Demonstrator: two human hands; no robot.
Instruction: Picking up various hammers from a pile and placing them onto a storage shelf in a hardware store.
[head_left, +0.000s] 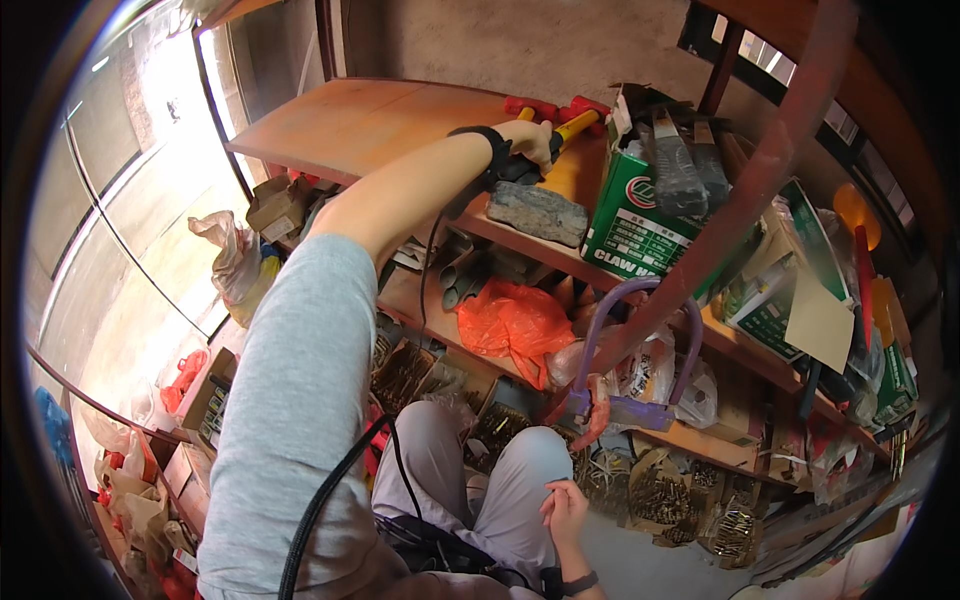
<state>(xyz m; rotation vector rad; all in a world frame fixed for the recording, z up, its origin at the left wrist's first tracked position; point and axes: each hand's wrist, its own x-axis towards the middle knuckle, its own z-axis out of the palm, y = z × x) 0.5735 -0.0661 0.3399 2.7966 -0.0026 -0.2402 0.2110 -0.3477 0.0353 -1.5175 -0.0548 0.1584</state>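
My left arm reaches across to an orange-brown shelf board (360, 112). My left hand (534, 142) is closed around the black grip of a hammer with a yellow handle (576, 130) and a red head (589, 109). Close beside it lies another red-headed hammer (525, 109), its handle partly hidden by my hand. A grey, rough-surfaced block (538, 213) rests at the board's front edge, just below the hand. Near my knee, my right hand (565, 510) has its fingers loosely curled in, and nothing shows in them.
A green carton (637, 217) with writing holds wrapped tools to the right. A red metal post (750, 187) crosses diagonally in front, with a purple U-lock (630, 412) around it. Below are an orange plastic bag (514, 322) and open boxes of metal fasteners (660, 495).
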